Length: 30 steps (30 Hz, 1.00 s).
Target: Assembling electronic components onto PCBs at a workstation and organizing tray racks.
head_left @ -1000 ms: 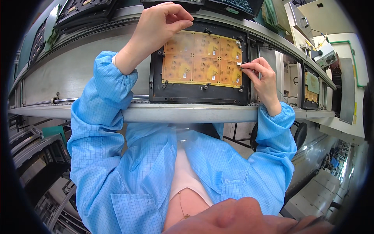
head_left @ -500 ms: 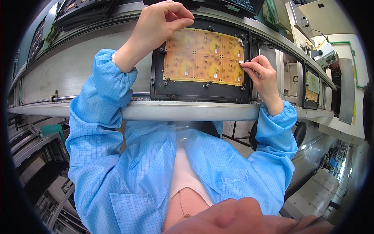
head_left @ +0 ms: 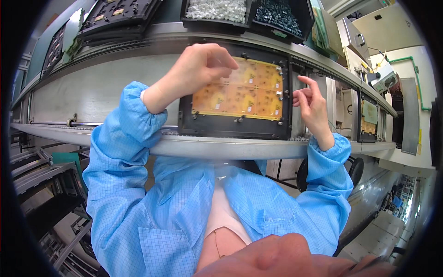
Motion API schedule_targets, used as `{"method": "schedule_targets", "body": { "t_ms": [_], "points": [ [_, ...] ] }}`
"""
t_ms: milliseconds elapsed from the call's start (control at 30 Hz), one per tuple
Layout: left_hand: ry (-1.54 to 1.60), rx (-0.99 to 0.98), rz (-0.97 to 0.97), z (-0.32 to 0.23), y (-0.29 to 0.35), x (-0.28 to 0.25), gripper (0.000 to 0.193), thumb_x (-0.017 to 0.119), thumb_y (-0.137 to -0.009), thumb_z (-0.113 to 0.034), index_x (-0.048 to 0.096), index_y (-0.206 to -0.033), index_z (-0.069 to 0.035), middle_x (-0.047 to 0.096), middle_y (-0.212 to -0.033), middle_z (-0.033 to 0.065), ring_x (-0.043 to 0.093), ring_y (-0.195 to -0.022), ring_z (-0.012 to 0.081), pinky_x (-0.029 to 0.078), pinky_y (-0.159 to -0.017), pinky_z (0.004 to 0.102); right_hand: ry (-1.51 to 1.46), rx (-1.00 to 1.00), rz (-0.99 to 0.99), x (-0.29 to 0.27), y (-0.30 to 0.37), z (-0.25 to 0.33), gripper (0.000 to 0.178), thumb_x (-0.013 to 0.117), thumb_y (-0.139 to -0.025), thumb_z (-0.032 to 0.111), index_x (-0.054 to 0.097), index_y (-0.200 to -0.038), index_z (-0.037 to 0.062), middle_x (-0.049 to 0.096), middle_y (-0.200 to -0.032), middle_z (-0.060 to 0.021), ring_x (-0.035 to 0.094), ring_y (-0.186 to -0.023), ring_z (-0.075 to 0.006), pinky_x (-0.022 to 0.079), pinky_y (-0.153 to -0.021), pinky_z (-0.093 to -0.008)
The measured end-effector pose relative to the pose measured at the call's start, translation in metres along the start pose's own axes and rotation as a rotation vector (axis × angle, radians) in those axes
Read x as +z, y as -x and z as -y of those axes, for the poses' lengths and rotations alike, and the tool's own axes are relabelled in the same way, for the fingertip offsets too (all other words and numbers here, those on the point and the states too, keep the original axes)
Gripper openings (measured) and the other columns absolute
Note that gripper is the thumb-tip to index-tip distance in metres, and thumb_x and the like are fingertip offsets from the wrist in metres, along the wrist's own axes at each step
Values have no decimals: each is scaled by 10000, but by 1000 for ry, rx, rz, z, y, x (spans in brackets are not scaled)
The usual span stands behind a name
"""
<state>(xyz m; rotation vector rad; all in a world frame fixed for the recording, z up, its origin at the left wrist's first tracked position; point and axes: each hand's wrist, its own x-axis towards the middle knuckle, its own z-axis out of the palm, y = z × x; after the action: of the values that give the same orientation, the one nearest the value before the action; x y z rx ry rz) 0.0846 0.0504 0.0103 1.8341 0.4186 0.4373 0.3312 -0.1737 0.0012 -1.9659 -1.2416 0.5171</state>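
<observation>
A yellow-orange panel of several printed circuit boards (head_left: 237, 99) lies in a black carrier frame (head_left: 230, 128), with black clamps along its edges. Above the panel's upper left part is my left hand (head_left: 200, 69), its fingers curled and thumb and forefinger close together. Motion blurs the fingertips, and anything held there cannot be made out. To the right of the carrier, my right hand (head_left: 312, 104) is open, forefinger raised away from the thumb. A small white component (head_left: 279, 94) sits at the panel's right edge, apart from that hand.
Behind the rail stand a black bin of white parts (head_left: 217, 10) and a black bin of dark blue parts (head_left: 279, 18). Stacked black carriers (head_left: 117, 18) are at the far left. A metal rail (head_left: 230, 149) runs in front; another loaded carrier (head_left: 368, 115) is at right.
My right hand has let go of the white component and drawn off the panel, opening. My left hand has moved over the panel. The view has shifted, bringing the bins into sight.
</observation>
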Motion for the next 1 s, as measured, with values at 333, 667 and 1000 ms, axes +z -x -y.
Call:
{"method": "schedule_targets", "body": {
  "t_ms": [333, 667, 1000],
  "points": [
    [-141, 87, -11, -2, 1, 9, 101, 670, -834, -14, 729, -917, -19, 658, -927, 84, 694, -854, 198, 550, -749, 308, 688, -658, -358, 4, -166, 20, 156, 673, -856, 96, 696, -1007, 67, 689, -936, -116, 624, -893, -299, 511, -793, -383],
    [-304, 239, -53, -6, -23, 17, 98, 678, -811, -20, 727, -895, -28, 677, -864, 93, 675, -787, 229, 539, -695, 313, 884, -507, -255, 5, -222, 19, 145, 600, -866, 94, 733, -925, 87, 692, -923, -133, 656, -910, -321, 529, -847, -404],
    [-703, 376, -163, 16, -50, 21, 123, 663, -772, -44, 703, -882, -81, 706, -857, 68, 633, -871, 261, 523, -769, 373, 67, -212, -90, 6, -134, 49, 232, 644, -961, 259, 706, -1006, 40, 639, -741, 9, 569, -656, -27, 436, -567, -190]
  ]
}}
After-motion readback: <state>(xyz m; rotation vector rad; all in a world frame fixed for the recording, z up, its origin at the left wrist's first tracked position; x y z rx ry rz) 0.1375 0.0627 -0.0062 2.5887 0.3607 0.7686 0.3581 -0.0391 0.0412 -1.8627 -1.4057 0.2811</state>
